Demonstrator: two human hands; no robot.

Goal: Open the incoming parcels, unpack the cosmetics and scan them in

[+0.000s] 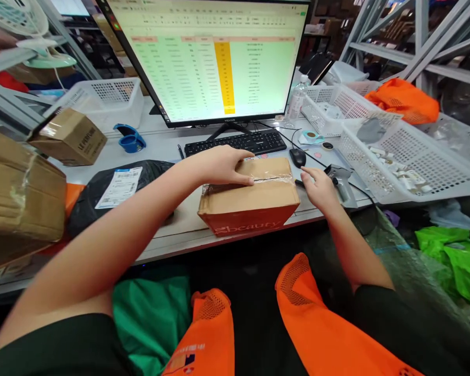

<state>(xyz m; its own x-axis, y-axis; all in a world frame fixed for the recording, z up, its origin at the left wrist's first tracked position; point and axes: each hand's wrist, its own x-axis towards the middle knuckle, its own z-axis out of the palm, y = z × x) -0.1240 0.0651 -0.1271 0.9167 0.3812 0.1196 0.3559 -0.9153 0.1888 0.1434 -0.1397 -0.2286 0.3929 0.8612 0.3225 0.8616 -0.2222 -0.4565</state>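
Note:
A taped cardboard box [254, 206] with an orange "beauty" side sits at the desk's front edge. My left hand [219, 164] lies flat on its top, fingers stretched toward the tape seam. My right hand [317, 185] hovers just right of the box with its fingers loosely spread, beside a grey barcode scanner [339, 177] and a black pen-like object. Nothing is visibly held in it. A black mouse [297, 156] lies just beyond.
A monitor [215, 57] with a spreadsheet and a black keyboard [235, 142] stand behind the box. A black mailer bag [113, 190] and cardboard boxes [19, 193] are at left, white baskets [407, 156] at right, and a blue tape dispenser [129, 138] at back left.

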